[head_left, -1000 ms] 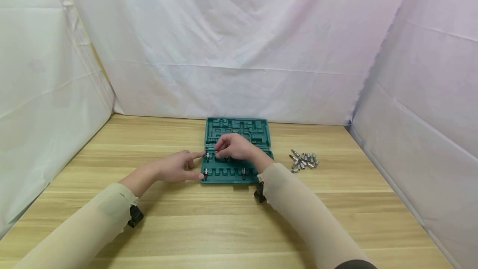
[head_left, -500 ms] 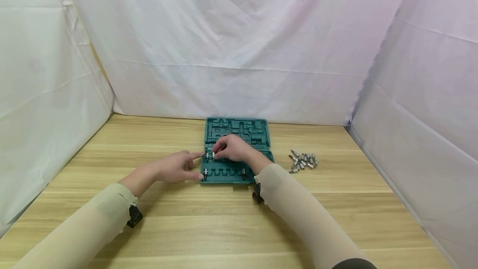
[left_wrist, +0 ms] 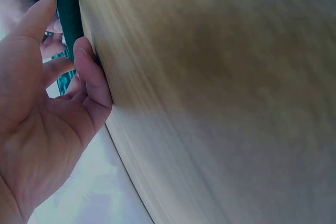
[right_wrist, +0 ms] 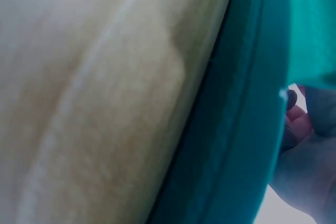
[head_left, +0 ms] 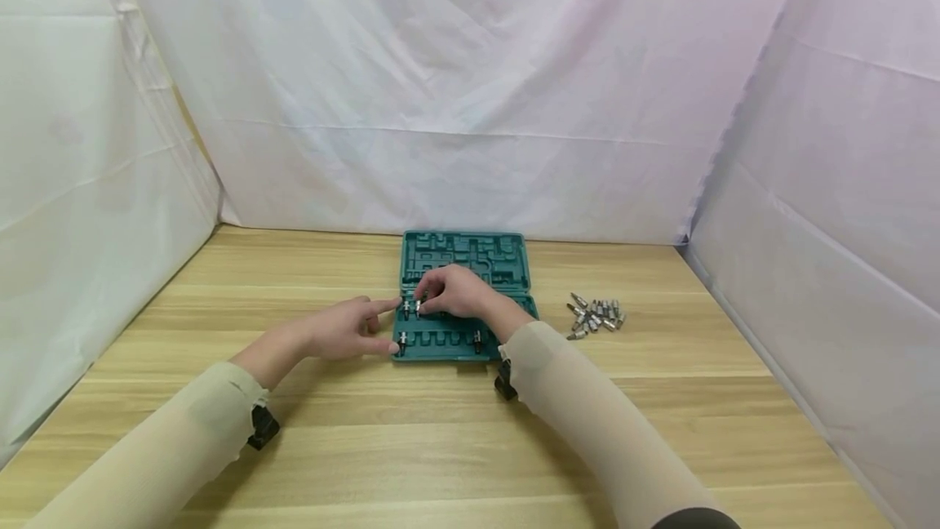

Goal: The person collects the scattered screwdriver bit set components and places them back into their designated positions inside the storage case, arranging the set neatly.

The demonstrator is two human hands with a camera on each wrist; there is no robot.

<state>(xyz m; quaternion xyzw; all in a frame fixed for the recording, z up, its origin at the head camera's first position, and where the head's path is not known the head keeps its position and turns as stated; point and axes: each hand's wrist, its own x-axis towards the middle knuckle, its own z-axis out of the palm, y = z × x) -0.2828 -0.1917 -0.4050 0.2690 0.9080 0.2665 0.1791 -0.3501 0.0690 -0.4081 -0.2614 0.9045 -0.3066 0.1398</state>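
An open green tool case (head_left: 507, 255) lies on the wooden table (head_left: 455, 447), with its slotted lower tray (head_left: 441, 340) toward me. Three small metal bits stand in the tray: one (head_left: 406, 307) at the upper left, one (head_left: 402, 341) at the lower left, and one (head_left: 477, 340) at the lower right. My right hand (head_left: 426, 299) reaches over the tray and pinches another bit (head_left: 419, 306) right beside the upper-left one. My left hand (head_left: 382, 323) rests on the table, its straight index finger and thumb pressed against the case's left edge (left_wrist: 68, 9). The right wrist view shows only the blurred case (right_wrist: 247, 103).
A loose pile of several metal bits (head_left: 596, 315) lies on the table to the right of the case. White cloth walls (head_left: 470, 104) close in the back and both sides. Bare wood stretches in front of the case.
My right hand has shifted a little to the left over the tray, bringing the pinched bit next to the upper-left one. The left hand has stayed in place.
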